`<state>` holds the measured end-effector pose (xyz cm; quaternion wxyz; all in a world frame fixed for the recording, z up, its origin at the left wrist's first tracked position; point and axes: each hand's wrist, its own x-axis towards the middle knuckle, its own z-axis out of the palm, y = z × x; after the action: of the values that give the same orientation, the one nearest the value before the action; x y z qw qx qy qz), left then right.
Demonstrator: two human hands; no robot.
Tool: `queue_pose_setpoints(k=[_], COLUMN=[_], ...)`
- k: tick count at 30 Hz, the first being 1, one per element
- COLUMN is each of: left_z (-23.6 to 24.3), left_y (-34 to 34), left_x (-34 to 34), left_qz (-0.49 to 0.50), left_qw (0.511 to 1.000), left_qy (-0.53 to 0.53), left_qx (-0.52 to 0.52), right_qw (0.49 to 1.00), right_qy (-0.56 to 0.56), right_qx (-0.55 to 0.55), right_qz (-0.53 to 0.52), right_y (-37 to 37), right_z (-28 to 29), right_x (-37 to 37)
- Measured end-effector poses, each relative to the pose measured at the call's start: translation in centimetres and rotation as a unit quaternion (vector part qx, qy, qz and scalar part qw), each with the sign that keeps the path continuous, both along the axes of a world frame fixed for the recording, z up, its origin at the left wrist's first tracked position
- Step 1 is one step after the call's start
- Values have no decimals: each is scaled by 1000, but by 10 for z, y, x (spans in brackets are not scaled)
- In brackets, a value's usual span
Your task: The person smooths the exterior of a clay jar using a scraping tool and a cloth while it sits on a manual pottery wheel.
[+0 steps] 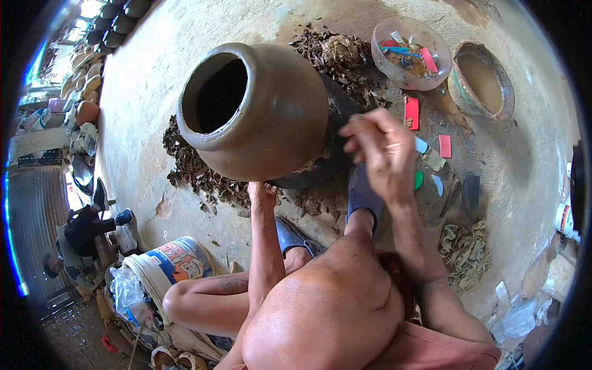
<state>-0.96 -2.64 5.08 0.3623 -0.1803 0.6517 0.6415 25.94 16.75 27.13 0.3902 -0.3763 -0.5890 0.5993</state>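
Note:
A large brown clay pot (283, 105) is tilted, its round mouth toward the upper left. Beneath its far right side shows a dark rounded support (338, 114). At the pot's lower edge, my left hand (264, 192) presses against the underside, its fingers bent and partly hidden by the pot. My right hand (387, 151) is raised just right of the pot, apart from its wall. Its fingers are curled together, and anything between them is too hidden to name.
Dark clay scraps (197, 166) surround the pot. At the upper right stand a clear tub (394, 71) with coloured pieces and a pail of murky water (484, 80). Flat scrapers (445, 146) and a crumpled cloth (464, 256) lie right. A white bucket (179, 262) and a seated person (86, 231) are left.

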Motion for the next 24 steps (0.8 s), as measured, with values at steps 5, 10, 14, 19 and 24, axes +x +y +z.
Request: queue_pose_setpoints(k=[5,10,14,19,24], left_z=[37,51,40,37,34], left_y=[26,46,54,59,50], left_x=[41,82,113,121,87], left_qz=[-108,-127,-123,-122,-110], left_qw=[991,988,988,986,985], left_qy=[78,46,-25,-55,-56], left_qx=[1,78,93,98,121], right_qw=[968,950,955,961,957], right_qy=[147,192,189,172,168], right_qx=[-122,-172,-157,-145,-158], right_qz=[165,176,164,161,178], right_y=[-7,-17,-27,-32,-36], right_z=[50,49,48,53,56], right_x=[-39,-52,-60,-57,-55])
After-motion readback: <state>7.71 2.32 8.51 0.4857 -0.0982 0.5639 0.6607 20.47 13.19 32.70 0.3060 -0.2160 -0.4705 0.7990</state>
